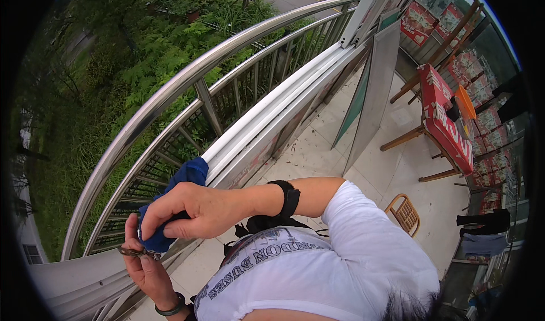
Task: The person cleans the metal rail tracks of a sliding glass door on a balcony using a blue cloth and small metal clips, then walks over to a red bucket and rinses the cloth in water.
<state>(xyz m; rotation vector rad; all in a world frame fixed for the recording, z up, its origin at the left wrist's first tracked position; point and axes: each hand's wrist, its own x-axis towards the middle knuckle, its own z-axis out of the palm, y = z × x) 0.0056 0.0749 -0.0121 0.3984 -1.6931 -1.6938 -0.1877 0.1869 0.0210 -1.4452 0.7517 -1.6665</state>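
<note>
My right hand (191,210), with a black strap at the wrist, grips a dark blue cloth (159,238). One end of the cloth bunches up beyond the knuckles, by the white window track. Below it, my left hand (147,270), wearing a dark green bangle, pinches a narrow metal piece (138,253) between thumb and fingers. What kind of part it is I cannot tell. The cloth's lower edge meets this piece, and my right fingers partly hide the contact. Both hands are close together at the white window frame (85,278).
A curved stainless steel railing (170,95) runs outside the white window track (272,103), with plants beyond. Loose panels (374,82) lean inside. On the tiled floor (306,159) stand a red-topped table (445,120) with an orange basin (465,101) and a small wooden chair (404,214).
</note>
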